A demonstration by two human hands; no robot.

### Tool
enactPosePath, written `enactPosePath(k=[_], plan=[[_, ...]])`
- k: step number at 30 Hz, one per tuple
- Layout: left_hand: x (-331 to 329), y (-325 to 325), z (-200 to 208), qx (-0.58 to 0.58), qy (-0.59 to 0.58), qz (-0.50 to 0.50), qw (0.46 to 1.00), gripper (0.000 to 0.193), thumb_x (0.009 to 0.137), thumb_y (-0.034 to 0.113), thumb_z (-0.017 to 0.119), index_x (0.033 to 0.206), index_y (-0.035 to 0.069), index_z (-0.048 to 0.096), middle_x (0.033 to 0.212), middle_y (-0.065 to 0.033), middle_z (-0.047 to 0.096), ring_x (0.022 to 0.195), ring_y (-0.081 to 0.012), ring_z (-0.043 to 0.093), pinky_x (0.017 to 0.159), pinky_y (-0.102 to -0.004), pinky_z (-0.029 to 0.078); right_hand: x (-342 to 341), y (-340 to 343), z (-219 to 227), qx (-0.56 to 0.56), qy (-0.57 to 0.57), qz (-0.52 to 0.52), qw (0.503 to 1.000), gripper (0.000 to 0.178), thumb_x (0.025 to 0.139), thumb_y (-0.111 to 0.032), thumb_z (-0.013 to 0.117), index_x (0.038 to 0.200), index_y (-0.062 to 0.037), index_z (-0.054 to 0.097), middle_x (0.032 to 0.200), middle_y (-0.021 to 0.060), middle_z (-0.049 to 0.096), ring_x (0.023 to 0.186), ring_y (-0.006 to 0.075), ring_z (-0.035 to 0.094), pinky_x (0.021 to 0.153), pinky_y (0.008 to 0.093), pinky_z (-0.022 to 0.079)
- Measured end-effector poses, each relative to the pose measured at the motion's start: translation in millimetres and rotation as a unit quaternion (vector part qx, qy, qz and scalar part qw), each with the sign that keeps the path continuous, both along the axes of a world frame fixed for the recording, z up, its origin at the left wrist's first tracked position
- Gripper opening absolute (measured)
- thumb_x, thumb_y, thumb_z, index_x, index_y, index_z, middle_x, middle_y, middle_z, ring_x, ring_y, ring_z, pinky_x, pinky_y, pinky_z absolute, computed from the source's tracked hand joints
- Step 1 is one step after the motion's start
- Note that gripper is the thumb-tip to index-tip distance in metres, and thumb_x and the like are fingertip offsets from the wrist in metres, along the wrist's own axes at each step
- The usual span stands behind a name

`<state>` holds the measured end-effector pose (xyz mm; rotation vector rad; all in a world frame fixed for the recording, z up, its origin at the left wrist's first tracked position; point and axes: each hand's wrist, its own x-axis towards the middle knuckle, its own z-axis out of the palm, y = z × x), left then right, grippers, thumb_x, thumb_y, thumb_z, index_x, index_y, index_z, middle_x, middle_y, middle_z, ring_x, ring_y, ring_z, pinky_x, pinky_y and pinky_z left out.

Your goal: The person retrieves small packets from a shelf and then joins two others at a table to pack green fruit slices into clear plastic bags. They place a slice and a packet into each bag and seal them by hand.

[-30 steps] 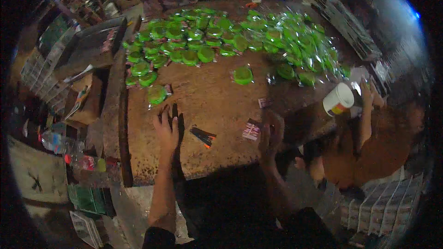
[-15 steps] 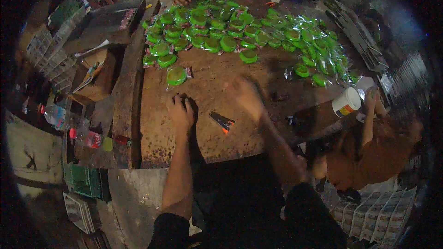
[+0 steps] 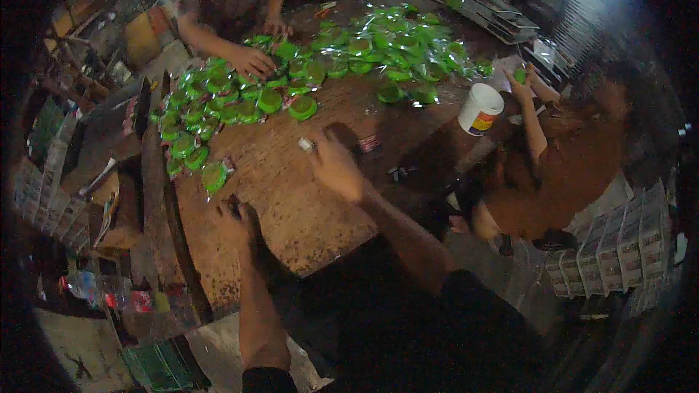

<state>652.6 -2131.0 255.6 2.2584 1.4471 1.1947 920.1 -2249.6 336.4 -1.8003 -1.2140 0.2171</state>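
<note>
My left hand rests low over the brown wooden table. Its fingers are slightly bent and apart, with a dark gap between them and nothing plainly held. Just beyond it lies a round green item in clear wrap. To the right, my right hand is raised over the table, closed with a small whitish piece at its fingertips; blur hides what kind it is. Beside that hand lies a small reddish printed slip or stack. No stapler shows on the table now.
Many wrapped green items spread across the far side, where a co-worker's hands reach in. A white tub stands at the right, near a second co-worker. A cardboard box and bottles are at left.
The view has swung, so the table sits lower and tilted. The black and orange stapler no longer shows. My right hand now has a whitish piece; the far co-worker's hands are among the green items.
</note>
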Motion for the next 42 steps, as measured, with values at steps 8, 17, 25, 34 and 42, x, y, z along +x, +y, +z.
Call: enactPosePath(k=[8,17,25,34,42], plan=[[3,8,-6,0.041,0.073,0.085,0.993,0.052,0.086,0.027,0.069,0.132,0.005,0.056,0.131,-0.0274,0.054,0.122,-0.0501,0.049,0.098,-0.0605,0.042,190,-12,-25,-0.157,-0.132,-0.107,0.973,0.043,0.089,-0.026,0.071,0.126,-0.0067,0.061,0.112,0.0227,0.069,0.101,0.0447,0.067,0.080,0.0522,0.055],[-1,5,-8,-0.009,0.129,0.115,0.985,0.052,0.088,0.028,0.069,0.130,0.000,0.055,0.128,-0.0281,0.054,0.119,-0.0495,0.053,0.102,-0.0608,0.042,182,2,-19,0.033,-0.230,-0.191,0.953,0.032,0.090,-0.028,0.071,0.115,-0.0085,0.067,0.100,0.0178,0.073,0.096,0.0435,0.069,0.082,0.0501,0.056],[-2,-16,25,-0.136,-0.238,-0.044,0.961,0.059,0.090,0.035,0.075,0.133,-0.001,0.055,0.136,-0.0229,0.057,0.128,-0.0390,0.053,0.108,-0.0496,0.041,127,-1,89,0.212,-0.095,-0.219,0.948,0.012,0.090,-0.017,0.072,0.090,-0.0070,0.066,0.082,0.0086,0.074,0.079,0.0295,0.072,0.072,0.0411,0.055],[19,-203,94,-0.143,-0.191,-0.280,0.930,0.093,0.086,0.026,0.081,0.159,0.003,0.029,0.157,-0.0182,0.039,0.137,-0.0291,0.047,0.112,-0.0426,0.041,-89,-151,113,0.092,0.068,0.119,0.986,0.015,0.082,-0.013,0.077,0.094,-0.0091,0.068,0.087,0.0099,0.072,0.078,0.0272,0.071,0.068,0.0380,0.053],[-27,-259,69,-0.497,-0.345,-0.107,0.789,0.083,0.091,0.023,0.078,0.157,0.004,0.030,0.150,-0.0178,0.044,0.131,-0.0272,0.052,0.108,-0.0419,0.045,-124,-185,81,0.173,0.132,0.137,0.966,0.027,0.089,-0.019,0.080,0.109,-0.0040,0.068,0.092,0.0109,0.070,0.084,0.0259,0.071,0.075,0.0372,0.055]])
